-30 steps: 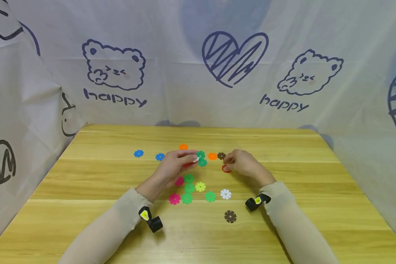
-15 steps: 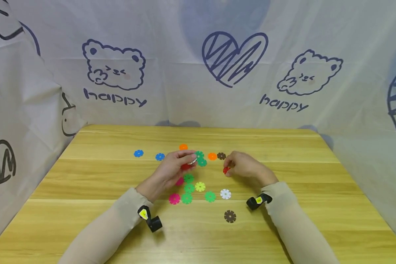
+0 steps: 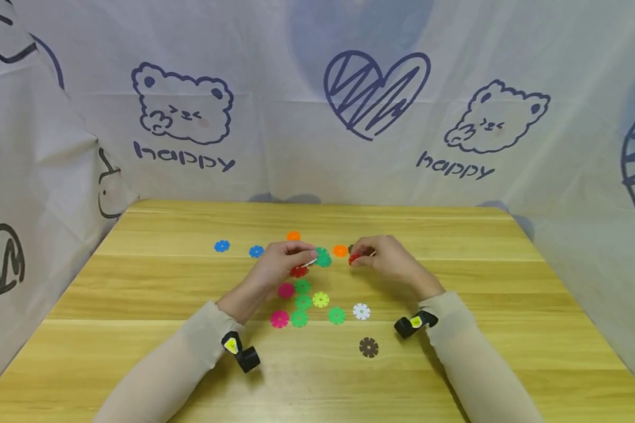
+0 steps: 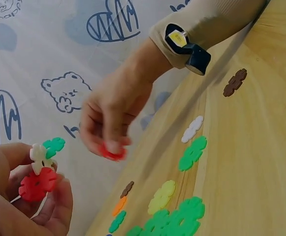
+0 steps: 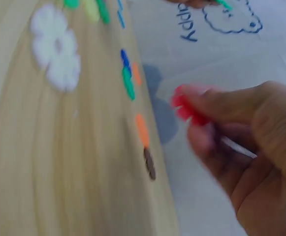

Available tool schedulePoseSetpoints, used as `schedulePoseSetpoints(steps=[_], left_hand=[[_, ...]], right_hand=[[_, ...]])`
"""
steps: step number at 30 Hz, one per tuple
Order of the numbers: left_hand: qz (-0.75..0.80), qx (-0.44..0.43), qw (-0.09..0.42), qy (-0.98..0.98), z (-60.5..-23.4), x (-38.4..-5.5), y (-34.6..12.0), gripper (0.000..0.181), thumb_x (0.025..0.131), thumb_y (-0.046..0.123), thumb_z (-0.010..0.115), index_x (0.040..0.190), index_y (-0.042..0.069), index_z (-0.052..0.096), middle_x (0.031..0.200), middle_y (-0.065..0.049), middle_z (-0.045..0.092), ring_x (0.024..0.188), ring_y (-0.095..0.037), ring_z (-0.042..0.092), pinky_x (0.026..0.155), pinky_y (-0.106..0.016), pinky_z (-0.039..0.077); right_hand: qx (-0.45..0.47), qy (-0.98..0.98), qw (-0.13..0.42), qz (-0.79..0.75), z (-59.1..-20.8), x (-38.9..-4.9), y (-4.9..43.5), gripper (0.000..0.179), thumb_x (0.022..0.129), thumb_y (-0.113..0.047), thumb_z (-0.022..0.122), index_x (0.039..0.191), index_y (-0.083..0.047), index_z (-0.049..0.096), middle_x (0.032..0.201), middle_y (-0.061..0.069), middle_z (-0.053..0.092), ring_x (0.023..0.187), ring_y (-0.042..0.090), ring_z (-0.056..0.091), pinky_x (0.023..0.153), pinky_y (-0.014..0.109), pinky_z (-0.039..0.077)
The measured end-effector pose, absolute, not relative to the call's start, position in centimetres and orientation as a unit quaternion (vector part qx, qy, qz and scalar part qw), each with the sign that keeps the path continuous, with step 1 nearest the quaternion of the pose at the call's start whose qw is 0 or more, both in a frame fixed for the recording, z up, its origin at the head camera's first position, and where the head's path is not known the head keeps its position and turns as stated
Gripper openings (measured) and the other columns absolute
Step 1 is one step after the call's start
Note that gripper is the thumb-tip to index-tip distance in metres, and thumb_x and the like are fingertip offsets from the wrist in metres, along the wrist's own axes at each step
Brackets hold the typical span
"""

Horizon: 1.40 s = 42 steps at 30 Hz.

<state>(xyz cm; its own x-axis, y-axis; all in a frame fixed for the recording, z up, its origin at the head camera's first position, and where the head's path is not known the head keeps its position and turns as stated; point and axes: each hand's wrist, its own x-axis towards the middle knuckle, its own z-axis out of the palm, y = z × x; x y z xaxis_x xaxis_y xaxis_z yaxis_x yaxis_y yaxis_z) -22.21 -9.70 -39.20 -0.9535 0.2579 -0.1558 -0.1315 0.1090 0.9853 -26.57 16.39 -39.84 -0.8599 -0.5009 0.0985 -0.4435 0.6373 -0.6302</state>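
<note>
In the left wrist view, my left hand (image 4: 19, 196) pinches a white notched plastic disc (image 4: 41, 156) joined to a red disc (image 4: 38, 185) and a green disc (image 4: 54, 146). It is a small interlocking cluster, raised above the table. My right hand (image 3: 388, 258) pinches another red notched disc (image 5: 188, 105) between thumb and fingers, off the tabletop. A thin white edge (image 5: 238, 146) shows behind the fingers of that hand; what it belongs to is mostly hidden. A gap separates the two hands.
Loose discs lie on the wooden table (image 3: 190, 364): blue (image 3: 222, 246), orange (image 3: 340, 251), pink (image 3: 280, 319), yellow (image 3: 321, 299), white (image 3: 361, 311), brown (image 3: 369, 347) and several green ones (image 3: 337, 315). A printed cloth (image 3: 275, 147) hangs behind the table.
My right hand has picked up the red disc from the table and moved it slightly up and left. The cluster in my left hand has turned a little.
</note>
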Motion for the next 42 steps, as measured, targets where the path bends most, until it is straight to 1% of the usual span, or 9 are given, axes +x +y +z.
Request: schedulePoseSetpoints(steps=[4, 8, 13, 15, 23, 33, 36, 39, 42], left_hand=[[0.663, 0.048, 0.151, 0.732, -39.0, -22.2, -9.7, 0.027, 0.096, 0.023, 0.065, 0.115, 0.004, 0.071, 0.110, -0.011, 0.065, 0.104, -0.038, 0.060, 0.093, -0.046, 0.050], [0.671, 0.054, 0.154, 0.723, -38.9, -22.2, -9.6, 0.027, 0.097, 0.022, 0.064, 0.113, 0.002, 0.071, 0.108, -0.014, 0.065, 0.105, -0.042, 0.061, 0.091, -0.044, 0.052], [0.664, 0.064, 0.144, 0.731, -38.9, -22.1, -9.6, 0.024, 0.097, 0.024, 0.064, 0.108, 0.005, 0.073, 0.099, -0.010, 0.067, 0.091, -0.030, 0.063, 0.074, -0.032, 0.054], [0.662, 0.067, 0.143, 0.732, -38.9, -22.0, -9.6, 0.024, 0.097, 0.024, 0.063, 0.108, 0.005, 0.072, 0.098, -0.009, 0.067, 0.090, -0.025, 0.062, 0.071, -0.030, 0.052], [0.662, 0.075, 0.149, 0.731, -38.9, -22.0, -9.6, 0.022, 0.098, 0.023, 0.062, 0.107, 0.005, 0.071, 0.100, -0.008, 0.068, 0.099, -0.034, 0.061, 0.073, -0.030, 0.052], [0.673, 0.088, 0.144, 0.720, -38.9, -21.8, -9.6, 0.021, 0.098, 0.020, 0.062, 0.105, 0.002, 0.071, 0.096, -0.008, 0.068, 0.103, -0.041, 0.060, 0.076, -0.031, 0.054], [0.669, 0.093, 0.140, 0.724, -39.0, -21.8, -9.6, 0.020, 0.098, 0.019, 0.062, 0.104, 0.002, 0.071, 0.092, -0.007, 0.067, 0.089, -0.034, 0.060, 0.074, -0.030, 0.052], [0.663, 0.098, 0.133, 0.730, -39.0, -21.8, -9.7, 0.020, 0.098, 0.018, 0.062, 0.102, 0.002, 0.071, 0.087, -0.008, 0.066, 0.075, -0.022, 0.055, 0.068, -0.029, 0.048], [0.663, 0.102, 0.133, 0.730, -39.0, -21.8, -9.7, 0.020, 0.098, 0.017, 0.062, 0.101, 0.001, 0.072, 0.083, -0.010, 0.067, 0.069, -0.018, 0.055, 0.067, -0.028, 0.048]], right_hand=[[-0.275, 0.865, 0.003, -0.419, -38.9, -26.0, 15.8, 0.007, 0.089, -0.011, 0.073, 0.096, -0.013, 0.075, 0.093, -0.003, 0.072, 0.086, 0.014, 0.066, 0.079, 0.033, 0.055], [-0.277, 0.834, -0.005, -0.477, -38.2, -25.3, 15.1, 0.009, 0.089, -0.006, 0.072, 0.097, -0.007, 0.076, 0.095, 0.002, 0.073, 0.086, 0.016, 0.068, 0.078, 0.030, 0.056], [-0.300, 0.808, -0.019, -0.506, -37.9, -24.8, 14.6, 0.013, 0.088, 0.001, 0.071, 0.100, 0.000, 0.075, 0.096, 0.008, 0.073, 0.086, 0.020, 0.070, 0.077, 0.031, 0.056], [-0.310, 0.802, -0.029, -0.510, -37.9, -24.7, 14.5, 0.013, 0.088, -0.001, 0.071, 0.100, -0.002, 0.076, 0.095, 0.006, 0.073, 0.086, 0.017, 0.070, 0.076, 0.030, 0.056], [-0.336, 0.792, -0.054, -0.507, -37.7, -24.3, 14.2, 0.012, 0.088, -0.003, 0.072, 0.098, -0.008, 0.077, 0.094, 0.001, 0.073, 0.085, 0.015, 0.070, 0.075, 0.030, 0.057], [-0.414, 0.809, -0.173, -0.380, -37.6, -24.1, 13.9, 0.016, 0.085, 0.000, 0.074, 0.097, -0.011, 0.077, 0.094, -0.004, 0.072, 0.083, 0.009, 0.066, 0.069, 0.026, 0.054], [-0.424, 0.815, -0.184, -0.349, -37.5, -23.9, 13.9, 0.015, 0.085, -0.001, 0.074, 0.097, -0.011, 0.076, 0.092, -0.004, 0.072, 0.079, 0.007, 0.064, 0.067, 0.024, 0.053], [-0.437, 0.816, -0.196, -0.324, -37.4, -23.9, 13.8, 0.014, 0.086, -0.002, 0.074, 0.096, -0.011, 0.075, 0.092, -0.003, 0.072, 0.077, 0.006, 0.063, 0.067, 0.023, 0.053], [-0.452, 0.808, -0.205, -0.319, -37.3, -23.8, 13.7, 0.013, 0.085, -0.002, 0.075, 0.095, -0.011, 0.075, 0.092, -0.003, 0.072, 0.078, 0.007, 0.065, 0.067, 0.024, 0.053]])
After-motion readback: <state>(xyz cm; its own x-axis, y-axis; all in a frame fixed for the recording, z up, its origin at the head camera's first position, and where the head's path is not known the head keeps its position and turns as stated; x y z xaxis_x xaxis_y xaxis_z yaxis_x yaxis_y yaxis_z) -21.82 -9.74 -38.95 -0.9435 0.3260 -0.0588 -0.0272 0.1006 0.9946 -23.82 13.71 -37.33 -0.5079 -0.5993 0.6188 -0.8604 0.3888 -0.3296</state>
